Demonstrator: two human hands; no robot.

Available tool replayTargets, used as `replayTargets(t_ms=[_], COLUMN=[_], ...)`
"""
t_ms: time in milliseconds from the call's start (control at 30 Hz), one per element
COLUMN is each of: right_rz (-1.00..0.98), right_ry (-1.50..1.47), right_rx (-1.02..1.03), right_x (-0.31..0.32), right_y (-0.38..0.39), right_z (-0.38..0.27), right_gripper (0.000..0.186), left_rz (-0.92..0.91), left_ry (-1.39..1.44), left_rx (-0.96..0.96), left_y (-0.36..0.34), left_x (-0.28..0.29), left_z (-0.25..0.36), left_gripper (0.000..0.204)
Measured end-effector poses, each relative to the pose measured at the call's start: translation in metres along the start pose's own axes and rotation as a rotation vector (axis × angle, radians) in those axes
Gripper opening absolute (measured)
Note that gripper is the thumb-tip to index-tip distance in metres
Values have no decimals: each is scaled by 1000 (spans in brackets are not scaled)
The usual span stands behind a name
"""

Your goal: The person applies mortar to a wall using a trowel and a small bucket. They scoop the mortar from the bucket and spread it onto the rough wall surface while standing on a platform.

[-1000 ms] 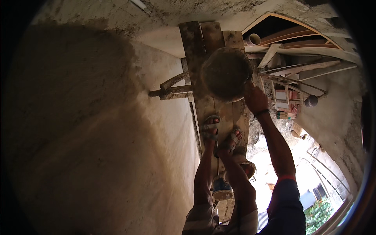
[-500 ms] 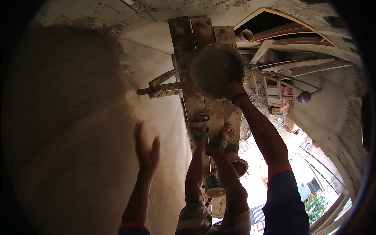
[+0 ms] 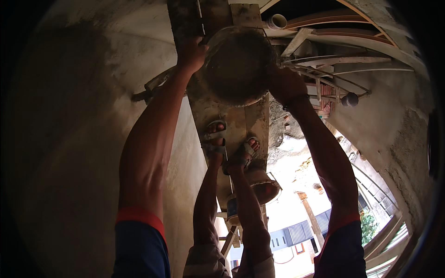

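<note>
A round, dark, grime-coated basin [image 3: 237, 65] rests on wooden planks [image 3: 218, 11], high in the picture. My left hand [image 3: 190, 53] grips its left rim with curled fingers. My right hand [image 3: 282, 81] holds the lower right of the rim, its fingertips partly hidden in shadow. My sandalled feet [image 3: 215, 139] stand on the planks below the basin. What lies inside the basin is too dark to make out.
A plastered wall [image 3: 69, 153] is on the left. Timber frames [image 3: 338, 60], a pale bucket [image 3: 277, 22] and a hanging dark pot [image 3: 350, 99] are at upper right. Below the planks are more buckets [image 3: 262, 187] and a bright drop to ground outside.
My left hand has come in from the lower edge and moved up to grip the basin's left rim. My right hand still holds it. The view has shifted, so planks and basin sit higher and further left.
</note>
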State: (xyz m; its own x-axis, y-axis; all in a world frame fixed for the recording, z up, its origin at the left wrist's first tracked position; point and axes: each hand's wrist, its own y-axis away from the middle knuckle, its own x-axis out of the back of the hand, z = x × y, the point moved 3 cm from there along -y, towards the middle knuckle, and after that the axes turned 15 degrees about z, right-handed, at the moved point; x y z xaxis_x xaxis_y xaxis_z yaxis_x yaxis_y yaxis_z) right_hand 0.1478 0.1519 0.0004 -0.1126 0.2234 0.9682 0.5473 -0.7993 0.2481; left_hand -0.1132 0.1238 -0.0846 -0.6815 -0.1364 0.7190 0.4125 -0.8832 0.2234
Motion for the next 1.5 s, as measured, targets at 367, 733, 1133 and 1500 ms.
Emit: replayTargets(t_ms=[367, 733, 1133, 1500], right_rz=[-401, -545, 135, -302], right_ry=[-229, -960, -210, -296], right_rx=[92, -429, 8, 182], right_x=[-72, -80, 11, -103], right_y=[-7, 67, 53, 30], right_z=[-43, -30, 7, 6], right_gripper=[23, 35, 40, 27], left_rz=[214, 296, 192, 117], left_ry=[-1, 125, 100, 144], left_rx=[203, 196, 68, 4], left_y=[66, 98, 77, 68], left_x=[7, 9, 15, 9], left_z=[-25, -23, -11, 20], left_gripper=[43, 36, 49, 46])
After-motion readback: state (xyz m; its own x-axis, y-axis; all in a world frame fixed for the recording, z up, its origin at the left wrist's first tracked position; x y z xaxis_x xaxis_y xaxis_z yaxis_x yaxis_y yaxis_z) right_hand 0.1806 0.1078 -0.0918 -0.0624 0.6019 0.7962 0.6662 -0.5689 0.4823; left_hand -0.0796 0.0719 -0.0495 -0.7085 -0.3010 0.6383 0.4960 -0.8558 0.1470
